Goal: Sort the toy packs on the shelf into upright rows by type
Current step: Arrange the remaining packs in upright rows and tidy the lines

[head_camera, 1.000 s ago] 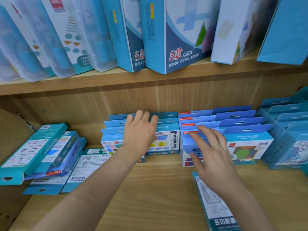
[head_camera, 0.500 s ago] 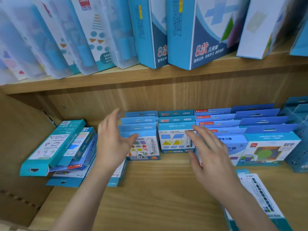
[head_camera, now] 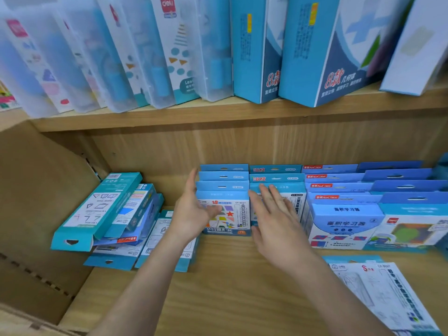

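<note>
Several upright rows of blue toy packs stand at the back of the lower shelf [head_camera: 242, 287]. The leftmost row's front pack [head_camera: 230, 212] shows coloured shapes. My left hand [head_camera: 191, 212] is open against that row's left side, thumb across the front pack. My right hand [head_camera: 274, 214] is open, its flat fingers lying on the front pack of the second row [head_camera: 297, 202], which it mostly hides. Further right stand a white-and-blue pack row [head_camera: 344, 221] and a row with a green-and-orange picture [head_camera: 409, 229].
A loose pile of teal and blue packs [head_camera: 106, 214] lies flat and tilted at the shelf's left, by the wooden side wall [head_camera: 36, 202]. One pack [head_camera: 383, 294] lies flat at the front right. The upper shelf [head_camera: 218, 112] holds tall blue boxes and clear cases.
My left hand has come off the top of the leftmost row and moved to its left side. My right hand has shifted left onto the second row. The camera has turned left.
</note>
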